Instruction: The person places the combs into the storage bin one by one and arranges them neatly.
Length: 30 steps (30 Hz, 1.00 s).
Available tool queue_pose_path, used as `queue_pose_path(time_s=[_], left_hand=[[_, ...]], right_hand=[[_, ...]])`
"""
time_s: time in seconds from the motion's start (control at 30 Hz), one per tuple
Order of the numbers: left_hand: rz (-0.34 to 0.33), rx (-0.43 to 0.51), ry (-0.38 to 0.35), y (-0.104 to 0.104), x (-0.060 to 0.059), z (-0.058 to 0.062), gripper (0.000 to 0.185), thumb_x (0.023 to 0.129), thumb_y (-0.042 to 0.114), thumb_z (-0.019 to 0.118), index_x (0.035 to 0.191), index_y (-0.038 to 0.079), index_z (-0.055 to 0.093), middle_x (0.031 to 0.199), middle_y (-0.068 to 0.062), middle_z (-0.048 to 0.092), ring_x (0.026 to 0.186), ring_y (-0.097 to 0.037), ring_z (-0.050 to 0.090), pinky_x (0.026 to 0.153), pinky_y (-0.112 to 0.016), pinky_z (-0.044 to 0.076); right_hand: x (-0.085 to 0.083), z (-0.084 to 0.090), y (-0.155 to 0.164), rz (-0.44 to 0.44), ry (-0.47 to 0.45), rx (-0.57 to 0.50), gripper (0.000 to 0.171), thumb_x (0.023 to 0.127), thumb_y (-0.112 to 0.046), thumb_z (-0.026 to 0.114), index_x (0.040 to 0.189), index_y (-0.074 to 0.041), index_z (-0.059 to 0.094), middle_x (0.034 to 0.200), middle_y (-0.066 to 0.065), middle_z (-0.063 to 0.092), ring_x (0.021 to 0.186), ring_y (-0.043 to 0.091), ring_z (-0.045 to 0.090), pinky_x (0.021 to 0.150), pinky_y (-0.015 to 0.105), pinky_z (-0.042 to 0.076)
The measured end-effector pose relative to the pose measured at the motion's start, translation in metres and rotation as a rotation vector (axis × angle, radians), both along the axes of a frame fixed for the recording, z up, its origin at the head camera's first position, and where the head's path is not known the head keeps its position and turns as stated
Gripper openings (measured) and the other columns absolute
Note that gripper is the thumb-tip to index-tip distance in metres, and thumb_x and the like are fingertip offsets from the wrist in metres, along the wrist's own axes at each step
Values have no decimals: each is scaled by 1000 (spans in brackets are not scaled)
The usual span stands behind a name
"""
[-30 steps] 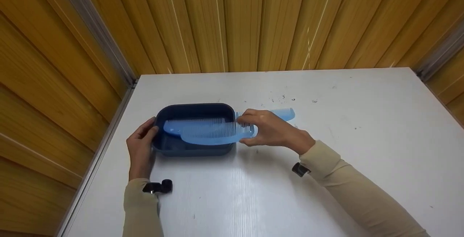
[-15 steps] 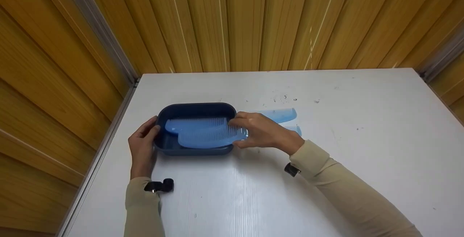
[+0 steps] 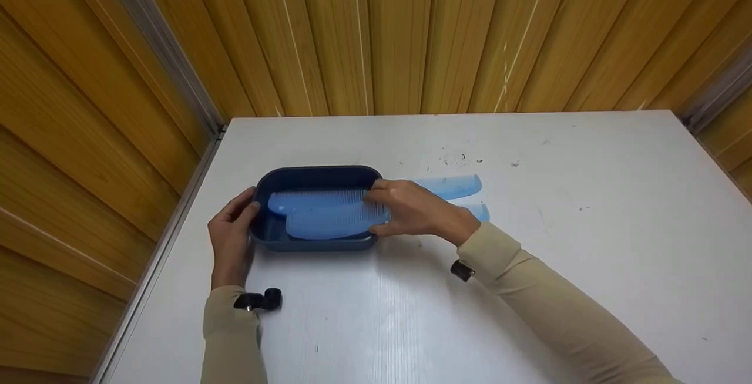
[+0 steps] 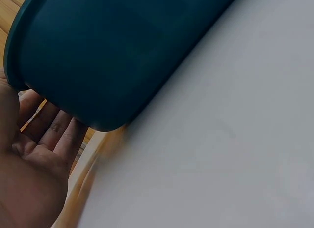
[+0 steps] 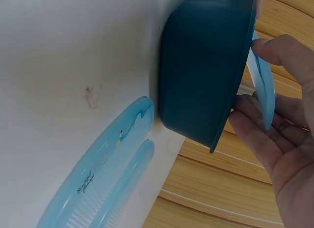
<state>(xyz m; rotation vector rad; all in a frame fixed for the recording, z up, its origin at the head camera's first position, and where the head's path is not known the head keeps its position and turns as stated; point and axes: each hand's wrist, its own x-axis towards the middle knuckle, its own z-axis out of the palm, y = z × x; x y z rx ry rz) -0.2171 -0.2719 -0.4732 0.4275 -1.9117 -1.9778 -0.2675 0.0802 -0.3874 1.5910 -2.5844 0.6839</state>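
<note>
My right hand [image 3: 411, 208] grips one end of a translucent blue comb [image 3: 329, 223], which sits tilted over the right rim of a dark blue tub [image 3: 317, 245]. In the right wrist view that comb [image 5: 264, 85] shows edge-on between thumb and fingers at the rim. A second blue comb [image 3: 294, 202] lies inside the tub, partly overlapped by the first. At the tub's left end, my left hand [image 3: 232, 231] holds the rim, thumb over the edge and fingers along the outer wall. The left wrist view shows the fingers [image 4: 59, 132] against the tub's outside.
Two more light blue combs lie on the white table [image 3: 587, 255] right of the tub: a farther comb [image 3: 455, 187] and a nearer comb [image 3: 479, 211], both partly hidden by the right hand and arm. Yellow wood-look panels [image 3: 393, 37] stand behind the table and at its sides.
My right hand has moved left, carrying the comb farther into the tub and lower. The combs on the table have come more into sight. My left hand stays at the tub's left end.
</note>
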Motion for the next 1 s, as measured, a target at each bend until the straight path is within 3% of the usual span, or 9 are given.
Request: queue_pose_path(time_s=[0.53,0.9,1.0], left_hand=[[15,-18,24,-4,-2,1,36,103,10,71,138,5,71,136,-7,68,127,-16,58,107,-23,47],[-21,9,17,-1,1,-2,36,103,11,70,139,6,70,139,-9,65,129,-17,56,108,-23,46],[-17,7,24,-1,0,-1,36,103,10,70,139,6,71,139,-9,66,129,-17,57,109,-24,46]], right_hand=[[-8,-2,-26,4,-29,94,45,86,-22,86,122,2,75,106,15,68,92,27,64,83,42,58],[-7,-15,-39,-34,-112,136,44,90,-25,87,125,1,76,121,15,74,112,30,69,95,43,58],[-9,-15,-42,-27,-113,140,41,91,-25,87,122,0,77,119,14,75,111,29,70,94,43,58]])
